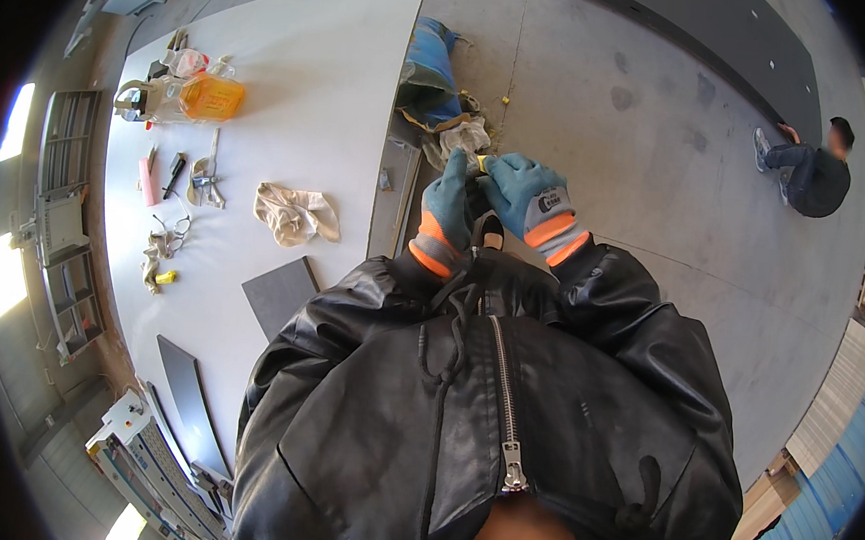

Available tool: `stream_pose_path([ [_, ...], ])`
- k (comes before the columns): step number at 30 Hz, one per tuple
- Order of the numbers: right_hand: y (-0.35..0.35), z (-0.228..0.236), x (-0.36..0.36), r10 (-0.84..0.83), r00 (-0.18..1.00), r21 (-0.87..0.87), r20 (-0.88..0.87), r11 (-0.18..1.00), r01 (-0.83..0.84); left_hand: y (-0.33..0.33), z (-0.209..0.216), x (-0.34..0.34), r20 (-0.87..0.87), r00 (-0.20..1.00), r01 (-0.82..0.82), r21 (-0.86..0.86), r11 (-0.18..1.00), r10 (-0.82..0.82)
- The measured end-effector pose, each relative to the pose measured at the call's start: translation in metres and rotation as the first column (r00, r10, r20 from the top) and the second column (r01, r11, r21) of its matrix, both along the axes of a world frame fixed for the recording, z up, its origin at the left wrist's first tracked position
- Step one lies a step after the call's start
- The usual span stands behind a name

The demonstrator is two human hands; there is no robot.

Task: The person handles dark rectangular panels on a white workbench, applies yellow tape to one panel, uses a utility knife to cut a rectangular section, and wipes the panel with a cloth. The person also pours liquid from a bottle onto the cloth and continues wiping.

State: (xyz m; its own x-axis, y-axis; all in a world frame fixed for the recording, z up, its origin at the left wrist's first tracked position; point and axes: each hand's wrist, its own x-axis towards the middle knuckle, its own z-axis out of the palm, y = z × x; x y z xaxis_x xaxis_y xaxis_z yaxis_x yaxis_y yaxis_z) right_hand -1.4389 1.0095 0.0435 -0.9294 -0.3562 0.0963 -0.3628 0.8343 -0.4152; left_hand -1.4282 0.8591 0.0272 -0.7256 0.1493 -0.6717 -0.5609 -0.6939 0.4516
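Both my hands are in blue-grey work gloves with orange cuffs, held close together in front of my jacket. My right hand (529, 194) has its fingers curled in a pinch, and a small yellow piece (481, 163) shows at its fingertips. My left hand (447, 203) is upright beside it, fingers pressed together and turned toward the right hand. Whatever lies between the palms is mostly hidden by the gloves. Just past my fingers, crumpled whitish material (467, 135) lies by a blue sack (430, 59) on the floor.
To my left stands a large pale table (355, 84) bearing a crumpled cloth (296, 214), a jug of orange liquid (212, 98), small tools and a dark panel (281, 296). At far right, a person (818, 177) crouches by a long dark board (714, 39).
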Motion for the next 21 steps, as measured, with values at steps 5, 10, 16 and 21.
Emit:
stream_pose_path([
  [5, 0.002, 0.006, -0.002, 0.089, 0.995, -0.254, 0.035, 0.964, -0.078, -0.01, 0.004, 0.001, -0.093, 0.994, 0.047, -0.176, 0.983, -0.064],
  [10, 0.01, -0.014, 0.0, -0.16, 0.967, -0.644, 0.201, 0.722, 0.253, -0.016, -0.011, -0.002, -0.047, 0.995, 0.072, -0.322, 0.944, -0.092],
  [16, -0.004, 0.003, -0.006, -0.084, 0.996, -0.522, -0.017, 0.85, 0.063, -0.007, -0.007, 0.0, -0.202, 0.974, 0.009, -0.418, 0.908, -0.103],
  [21, -0.004, -0.02, -0.003, -0.083, 0.996, -0.52, 0.044, 0.849, 0.094, -0.001, -0.005, 0.002, -0.337, 0.941, -0.109, -0.418, 0.902, -0.043],
])
